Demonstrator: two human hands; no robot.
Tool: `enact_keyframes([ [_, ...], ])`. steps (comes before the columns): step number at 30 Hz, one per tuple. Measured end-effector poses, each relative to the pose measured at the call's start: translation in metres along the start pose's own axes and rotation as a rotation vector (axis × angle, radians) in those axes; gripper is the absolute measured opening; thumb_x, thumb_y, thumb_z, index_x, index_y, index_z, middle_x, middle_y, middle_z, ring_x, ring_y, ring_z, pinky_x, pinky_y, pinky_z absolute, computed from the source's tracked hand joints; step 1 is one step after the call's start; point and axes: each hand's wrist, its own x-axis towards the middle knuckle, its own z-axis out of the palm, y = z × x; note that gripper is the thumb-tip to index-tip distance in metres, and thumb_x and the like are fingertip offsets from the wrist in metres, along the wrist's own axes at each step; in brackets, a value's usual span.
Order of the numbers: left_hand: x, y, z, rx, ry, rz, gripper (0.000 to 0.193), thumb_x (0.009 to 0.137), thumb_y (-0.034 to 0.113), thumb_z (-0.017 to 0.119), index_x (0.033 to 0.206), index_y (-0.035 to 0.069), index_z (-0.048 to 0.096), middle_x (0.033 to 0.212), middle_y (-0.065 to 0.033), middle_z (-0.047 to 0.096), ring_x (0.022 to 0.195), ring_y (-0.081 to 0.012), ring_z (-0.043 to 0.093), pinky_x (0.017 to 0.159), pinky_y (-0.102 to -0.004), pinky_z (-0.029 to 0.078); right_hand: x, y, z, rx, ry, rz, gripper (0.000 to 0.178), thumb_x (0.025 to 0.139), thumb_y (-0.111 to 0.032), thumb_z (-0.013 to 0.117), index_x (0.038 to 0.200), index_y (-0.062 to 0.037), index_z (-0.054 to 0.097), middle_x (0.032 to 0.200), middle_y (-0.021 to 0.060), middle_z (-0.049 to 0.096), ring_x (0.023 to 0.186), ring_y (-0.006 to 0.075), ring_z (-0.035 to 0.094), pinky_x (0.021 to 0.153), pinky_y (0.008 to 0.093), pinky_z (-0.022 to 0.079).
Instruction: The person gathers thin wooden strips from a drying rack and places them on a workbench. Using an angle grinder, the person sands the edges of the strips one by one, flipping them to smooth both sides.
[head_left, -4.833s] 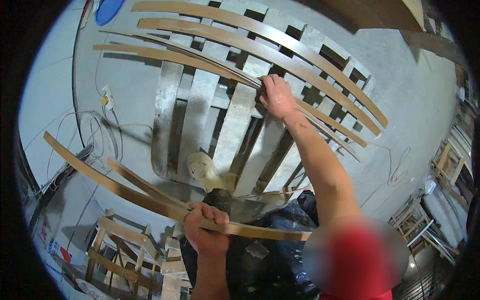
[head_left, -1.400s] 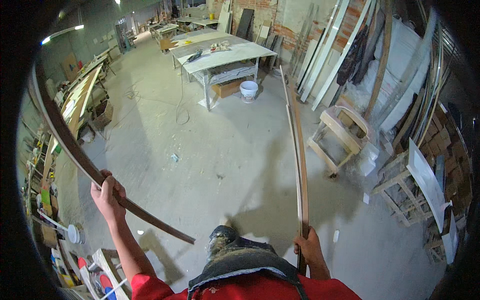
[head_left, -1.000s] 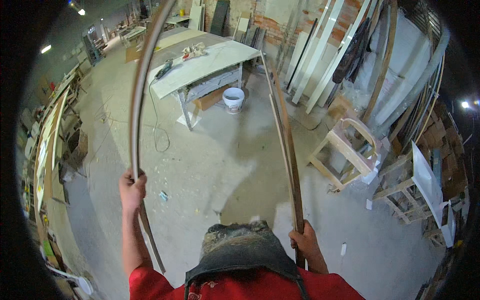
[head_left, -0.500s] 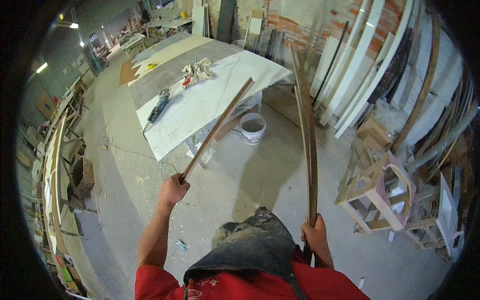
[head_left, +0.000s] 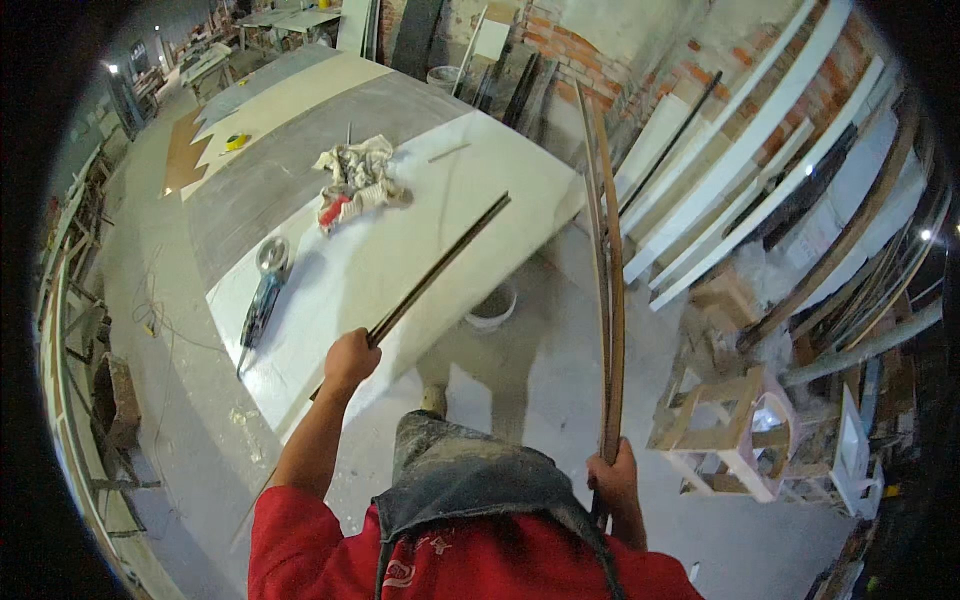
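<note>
Left-hand grip (head_left: 352, 362) is clenched around a brown strip (head_left: 440, 263), its long axis slanted forward-right, seen over the counter (head_left: 510, 155) inside the near edge; contact cannot be told. Farther from the counter, more strips (head_left: 614, 300) are grasped by the right hand (head_left: 616, 482), rightward of the right corner.

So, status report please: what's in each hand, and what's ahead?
Left hand closed on slim brown strip. Right hand gripping long narrow strips. Ahead: broad worktable, power tool lying on it.
</note>
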Motion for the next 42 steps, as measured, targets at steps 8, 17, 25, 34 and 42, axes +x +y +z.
enact_keyframes([
  [8, 0.12, -0.009, -0.009, -0.025, -0.158, -0.037, 0.029, 0.086, 0.027, 0.062, 0.104, 0.004, 0.066, 0.103, -0.0232, 0.072, 0.1, -0.0426, 0.069, 0.087, -0.0525, 0.054, 0.062, -0.082, 0.072, 0.103, -0.043, 0.059, 0.035, 0.082, -0.015, 0.069, 0.107, -0.0023, 0.049, 0.075, 0.0059, 0.055, 0.054, 0.0167, 0.056, 0.047, 0.0344, 0.049],
  [17, 0.194, -0.006, 0.002, -0.035, -0.183, 0.024, 0.029, 0.087, 0.026, 0.063, 0.105, 0.004, 0.064, 0.102, -0.023, 0.072, 0.099, -0.0429, 0.069, 0.087, -0.0531, 0.054, 0.117, -0.116, 0.099, -0.023, -0.049, 0.174, 0.031, 0.083, -0.014, 0.069, 0.102, -0.0034, 0.048, 0.073, 0.0058, 0.054, 0.054, 0.0169, 0.057, 0.049, 0.0352, 0.05],
  [25, 0.227, -0.003, 0.013, -0.065, -0.166, 0.037, 0.029, 0.089, 0.027, 0.061, 0.106, 0.003, 0.063, 0.1, -0.0248, 0.072, 0.098, -0.0443, 0.068, 0.086, -0.0539, 0.054, 0.132, -0.131, 0.106, -0.116, -0.056, 0.236, 0.031, 0.085, -0.013, 0.071, 0.103, -0.0034, 0.048, 0.076, 0.0075, 0.057, 0.056, 0.0187, 0.059, 0.05, 0.0376, 0.051],
  [34, 0.24, -0.01, 0.029, -0.067, -0.146, 0.065, 0.035, 0.088, 0.03, 0.066, 0.105, 0.0, 0.062, 0.103, -0.0256, 0.07, 0.098, -0.044, 0.068, 0.087, -0.0517, 0.055, 0.133, -0.136, 0.108, -0.124, -0.067, 0.228, 0.029, 0.084, -0.011, 0.07, 0.102, -0.0039, 0.048, 0.076, 0.0075, 0.058, 0.057, 0.0183, 0.059, 0.051, 0.0361, 0.051],
  [42, 0.241, -0.016, 0.034, -0.034, -0.13, 0.08, 0.04, 0.087, 0.03, 0.068, 0.112, 0.001, 0.059, 0.108, -0.0237, 0.068, 0.1, -0.0431, 0.068, 0.088, -0.0503, 0.056, 0.133, -0.132, 0.105, -0.114, -0.087, 0.248, 0.028, 0.084, -0.011, 0.069, 0.101, -0.0047, 0.048, 0.076, 0.0076, 0.057, 0.056, 0.0183, 0.058, 0.051, 0.0365, 0.051],
])
